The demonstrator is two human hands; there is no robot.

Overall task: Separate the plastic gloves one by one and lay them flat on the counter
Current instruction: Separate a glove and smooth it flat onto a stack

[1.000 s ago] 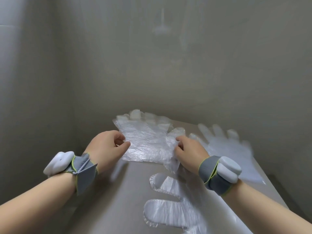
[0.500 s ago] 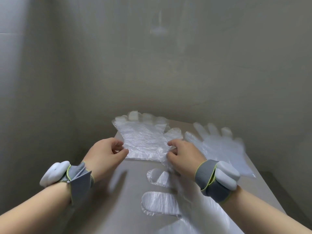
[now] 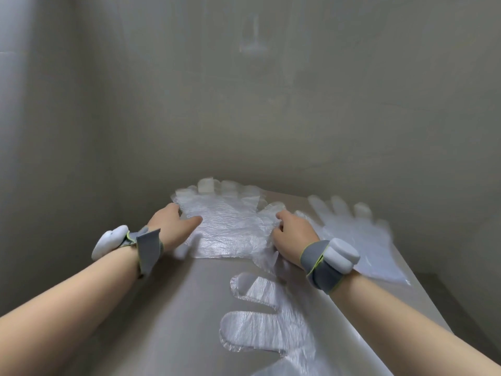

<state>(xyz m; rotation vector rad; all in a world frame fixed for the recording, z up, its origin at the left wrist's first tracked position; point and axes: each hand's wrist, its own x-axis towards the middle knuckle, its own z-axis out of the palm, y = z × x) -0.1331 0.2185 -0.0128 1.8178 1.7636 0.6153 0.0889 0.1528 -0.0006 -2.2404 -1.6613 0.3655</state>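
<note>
A clear plastic glove (image 3: 227, 229) lies flat at the back of the grey counter (image 3: 173, 316), its fingers pointing at the back wall. My left hand (image 3: 170, 226) rests on the glove's left edge, thumb stretched out across the plastic. My right hand (image 3: 291, 234) is at the glove's right edge by its thumb, fingers curled onto the plastic there. A second glove (image 3: 355, 237) lies flat to the right. A third glove (image 3: 260, 324) lies nearer to me, fingers pointing left, partly under my right forearm.
Grey walls close in the counter at the back (image 3: 271, 118) and on the left (image 3: 54, 158). The counter's right edge (image 3: 423, 302) drops to a dark floor. Both wrists wear grey straps with white devices.
Both hands have moved forward and apart along the middle glove's edges. The left thumb has stretched out over the plastic, and the glove lies flatter.
</note>
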